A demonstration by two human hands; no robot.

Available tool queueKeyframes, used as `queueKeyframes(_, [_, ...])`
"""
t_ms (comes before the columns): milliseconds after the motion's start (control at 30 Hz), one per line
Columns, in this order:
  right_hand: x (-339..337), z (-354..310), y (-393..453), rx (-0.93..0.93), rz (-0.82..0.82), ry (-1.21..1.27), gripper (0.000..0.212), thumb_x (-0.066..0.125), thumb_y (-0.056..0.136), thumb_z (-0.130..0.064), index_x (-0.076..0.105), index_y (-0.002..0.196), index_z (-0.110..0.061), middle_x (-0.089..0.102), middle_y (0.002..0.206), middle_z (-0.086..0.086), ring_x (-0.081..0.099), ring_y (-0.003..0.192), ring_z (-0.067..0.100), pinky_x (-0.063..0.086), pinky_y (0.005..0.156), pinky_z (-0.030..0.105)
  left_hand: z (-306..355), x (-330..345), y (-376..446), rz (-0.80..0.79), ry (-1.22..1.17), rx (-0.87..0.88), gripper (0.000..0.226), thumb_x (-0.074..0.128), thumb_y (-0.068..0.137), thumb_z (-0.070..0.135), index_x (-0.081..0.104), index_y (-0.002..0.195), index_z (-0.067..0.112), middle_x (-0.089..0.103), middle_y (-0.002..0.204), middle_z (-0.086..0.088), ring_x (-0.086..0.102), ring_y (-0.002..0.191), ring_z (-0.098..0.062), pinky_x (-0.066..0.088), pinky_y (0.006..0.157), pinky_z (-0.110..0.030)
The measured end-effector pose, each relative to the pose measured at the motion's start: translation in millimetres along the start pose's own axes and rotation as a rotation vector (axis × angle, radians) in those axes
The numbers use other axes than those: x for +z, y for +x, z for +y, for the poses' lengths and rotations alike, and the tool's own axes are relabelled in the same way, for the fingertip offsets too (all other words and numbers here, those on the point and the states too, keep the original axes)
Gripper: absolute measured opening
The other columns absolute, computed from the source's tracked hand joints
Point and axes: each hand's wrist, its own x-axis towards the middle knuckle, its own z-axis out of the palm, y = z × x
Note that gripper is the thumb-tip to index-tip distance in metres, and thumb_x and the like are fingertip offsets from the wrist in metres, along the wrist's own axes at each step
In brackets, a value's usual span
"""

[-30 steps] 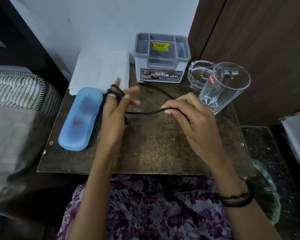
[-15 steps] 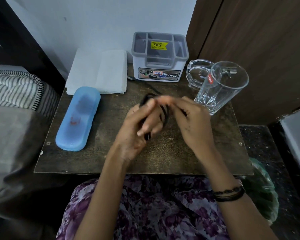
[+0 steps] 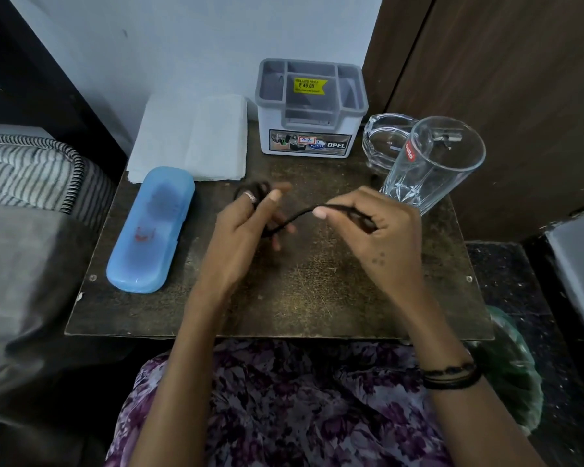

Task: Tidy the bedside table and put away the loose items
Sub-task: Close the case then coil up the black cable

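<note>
Half a second ago the hands were bunched together over the surface (image 3: 284, 298); now they have drawn apart, a stretch of black cord (image 3: 294, 217) taut between them. The left hand (image 3: 246, 227) has coils looped round its loosely spread fingers (image 3: 273, 197). The right hand (image 3: 371, 227) pinches the cord between thumb and curled fingers (image 3: 321, 214).

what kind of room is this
Most likely a bedroom: a small bedside table stands against striped bedding, beside a dark wooden wardrobe door.
</note>
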Motion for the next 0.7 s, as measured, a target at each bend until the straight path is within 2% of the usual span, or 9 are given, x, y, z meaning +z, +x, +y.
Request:
queueKeyframes(67, [1,2,1,0.005,0.095,-0.03,0.019,0.07,0.082,-0.029,0.072,0.079,-0.01,0.059,0.065,-0.008,0.047,0.052,0.004,0.034,0.051,0.014,4,5,-3,-0.211,-0.026,-0.009,0.037,0.039,0.097,0.035,0.07,0.102,0.016,0.061,0.057,-0.009,0.047,0.045,-0.01,0.04,0.051,-0.015])
queueKeyframes(133, [2,2,1,0.054,0.149,0.001,0.019,0.07,0.081,-0.03,0.071,0.079,-0.011,0.062,0.067,-0.005,0.052,0.056,0.007,0.04,0.052,0.019,8,10,-5,-0.414,-0.074,-0.005,0.035,0.046,0.092,0.042,0.074,0.08,0.025,0.051,0.049,-0.024,0.038,0.036,-0.008,0.034,0.045,-0.017])
queueKeyframes(233, [3,3,3,0.166,0.19,0.124,0.012,0.066,0.085,-0.031,0.07,0.085,-0.02,0.063,0.069,-0.007,0.054,0.059,0.003,0.043,0.054,0.026,10,14,-7,-0.519,-0.198,-0.006,0.024,0.058,0.075,0.04,0.071,0.057,0.031,0.032,0.037,-0.028,0.032,0.032,-0.012,0.037,0.045,-0.016])
queueKeyframes(267, [3,3,3,0.19,0.167,0.137,0.012,0.062,0.087,-0.034,0.069,0.09,-0.025,0.062,0.068,-0.01,0.054,0.059,-0.001,0.043,0.054,0.025,9,14,-8,-0.501,-0.273,-0.014,0.024,0.058,0.073,0.038,0.072,0.057,0.028,0.029,0.032,-0.023,0.03,0.031,-0.013,0.038,0.045,-0.014])
queueKeyframes(333, [6,5,3,0.244,0.046,0.124,0.02,0.054,0.089,-0.04,0.066,0.103,-0.032,0.059,0.063,-0.016,0.054,0.054,-0.003,0.039,0.053,0.016,8,15,-9,-0.454,-0.499,-0.009,0.023,0.058,0.075,0.037,0.074,0.068,0.021,0.032,0.028,0.008,0.029,0.028,-0.002,0.037,0.043,-0.012])
queueKeyframes(400, [11,6,1,0.276,-0.123,0.064,0.024,0.051,0.091,-0.041,0.064,0.111,-0.034,0.056,0.054,-0.012,0.05,0.045,-0.001,0.031,0.047,0.009,7,14,-7,-0.351,-0.71,0.03,0.024,0.06,0.078,0.036,0.074,0.084,0.017,0.039,0.032,0.013,0.032,0.029,0.003,0.039,0.044,-0.011])
queueKeyframes(500, [17,3,-1,0.279,-0.329,-0.007,0.026,0.052,0.093,-0.036,0.061,0.116,-0.028,0.053,0.051,-0.012,0.048,0.039,-0.002,0.031,0.043,0.008,11,7,-1,-0.081,-0.861,0.041,0.029,0.051,0.086,0.029,0.064,0.106,0.014,0.045,0.043,0.012,0.041,0.037,0.001,0.043,0.055,-0.01])
queueKeyframes(600, [18,-3,-2,0.252,-0.528,-0.006,0.032,0.053,0.092,-0.036,0.061,0.119,-0.02,0.054,0.052,-0.014,0.05,0.037,0.001,0.03,0.041,0.01,9,-1,4,0.119,-0.895,0.08,0.036,0.045,0.086,0.026,0.053,0.118,0.013,0.062,0.066,0.014,0.052,0.054,0.002,0.046,0.067,-0.01])
queueKeyframes(700, [18,-8,-4,0.153,-0.609,0.0,0.03,0.061,0.088,-0.034,0.065,0.115,-0.022,0.072,0.078,-0.009,0.057,0.049,0.004,0.038,0.047,0.012,2,-5,6,0.206,-0.631,0.131,0.024,0.039,0.097,0.017,0.049,0.12,0.017,0.073,0.093,0.015,0.065,0.082,0.001,0.047,0.082,-0.016])
